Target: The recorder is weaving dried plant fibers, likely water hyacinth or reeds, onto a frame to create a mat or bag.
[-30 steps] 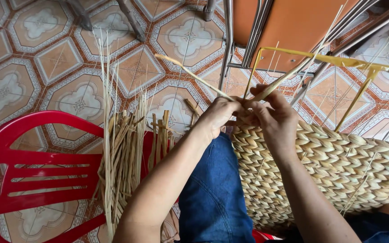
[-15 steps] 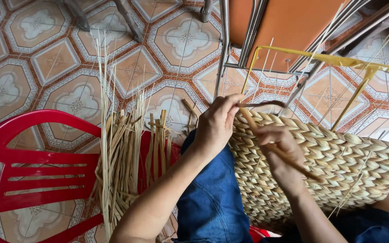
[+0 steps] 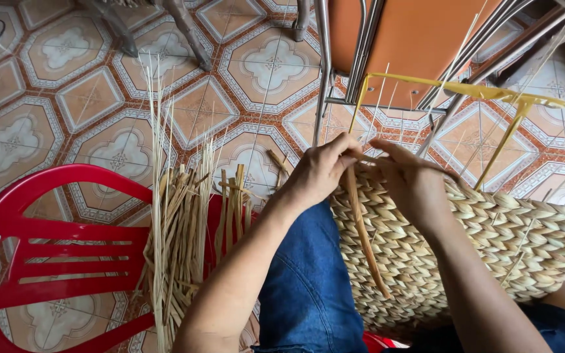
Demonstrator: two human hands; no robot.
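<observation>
Pinched in left hand [image 3: 318, 171]: loose straw strand [image 3: 363, 235] hanging down over woven basket [image 3: 492, 242] on lap; right hand [image 3: 413, 183] fingers closed at basket rim, red chair [image 3: 47, 242] left.

I see both my forearms reaching forward, bare, and the hands meet close together. My left hand [image 3: 318, 171] is curled, with fingers pinched closed. My right hand [image 3: 413, 186] lies palm down, its fingers pointing toward the left one.
</observation>
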